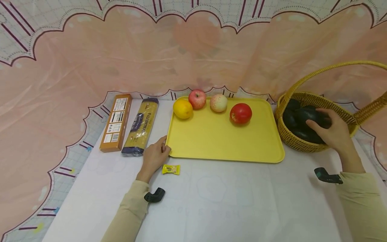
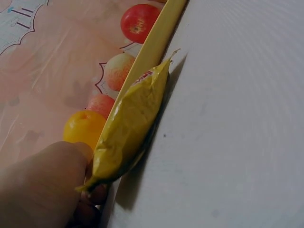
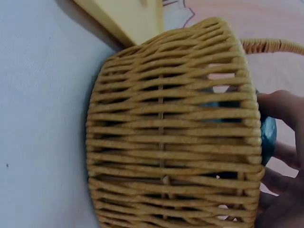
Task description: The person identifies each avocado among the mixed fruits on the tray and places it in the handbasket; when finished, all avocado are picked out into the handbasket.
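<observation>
My left hand (image 1: 155, 156) grips the yellow tray (image 1: 223, 144) at its near left corner, fingers curled at the rim. Close by that hand a small yellow wrapped candy (image 1: 171, 169) lies on the cloth; it looms large in the left wrist view. My right hand (image 1: 335, 131) reaches into the wicker basket (image 1: 297, 144), with thumb and fingers around a dark avocado (image 1: 309, 116). More dark avocados (image 1: 289, 121) lie beneath and beside it. In the right wrist view, the basket wall hides most of the held avocado (image 3: 269, 137).
Along the tray's far side are a yellow lemon (image 1: 182, 108), a red apple (image 1: 197, 99), a pale peach (image 1: 218, 103) and a red tomato-like fruit (image 1: 241, 113). Left of the tray lie a spaghetti pack (image 1: 141, 127) and an orange-brown box (image 1: 116, 122). The basket's tall handle (image 1: 326, 69) arches over it.
</observation>
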`<state>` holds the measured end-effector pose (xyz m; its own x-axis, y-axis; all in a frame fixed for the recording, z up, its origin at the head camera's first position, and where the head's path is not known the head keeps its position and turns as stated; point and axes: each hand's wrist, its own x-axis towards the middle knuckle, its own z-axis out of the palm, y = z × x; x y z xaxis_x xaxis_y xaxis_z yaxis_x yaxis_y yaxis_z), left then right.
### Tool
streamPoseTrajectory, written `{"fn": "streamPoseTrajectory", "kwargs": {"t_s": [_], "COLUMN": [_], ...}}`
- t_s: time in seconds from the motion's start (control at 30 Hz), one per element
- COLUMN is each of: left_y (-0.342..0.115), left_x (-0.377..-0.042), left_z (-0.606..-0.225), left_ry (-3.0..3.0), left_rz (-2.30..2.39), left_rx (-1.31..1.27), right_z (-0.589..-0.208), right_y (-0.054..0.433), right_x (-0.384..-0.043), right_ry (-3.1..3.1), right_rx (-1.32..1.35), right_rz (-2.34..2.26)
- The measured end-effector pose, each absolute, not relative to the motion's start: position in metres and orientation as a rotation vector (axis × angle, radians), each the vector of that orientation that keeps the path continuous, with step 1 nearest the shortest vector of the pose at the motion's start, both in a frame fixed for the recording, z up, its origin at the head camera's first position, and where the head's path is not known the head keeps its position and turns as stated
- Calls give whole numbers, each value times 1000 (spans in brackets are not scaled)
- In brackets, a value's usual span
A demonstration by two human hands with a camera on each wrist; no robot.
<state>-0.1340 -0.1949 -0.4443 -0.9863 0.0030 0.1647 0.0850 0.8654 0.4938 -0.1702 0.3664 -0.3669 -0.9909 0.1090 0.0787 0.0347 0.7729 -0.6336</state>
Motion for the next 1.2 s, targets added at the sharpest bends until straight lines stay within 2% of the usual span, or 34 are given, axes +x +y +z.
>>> {"fn": "streamPoseTrajectory", "kwargs": {"t_s": [0.63,0.97,1.2], "left_y": [-194,-191,-192], "left_x": [-134,-135,-134], "left_z": [-447,-444,-444], "left_ry": [-2891,-2904,-2910], "left_rz": [-765,-755,-768], "left_rx": [-76,-65,-47], "right_z": [-360,-354,-360], "right_y": [374,363,362], "right_x": [-176,-181,-182], "right_ry": [-2963,-2983,-2999], "right_rx": [-46,-285,-293], "right_rz": [744,635,757]}}
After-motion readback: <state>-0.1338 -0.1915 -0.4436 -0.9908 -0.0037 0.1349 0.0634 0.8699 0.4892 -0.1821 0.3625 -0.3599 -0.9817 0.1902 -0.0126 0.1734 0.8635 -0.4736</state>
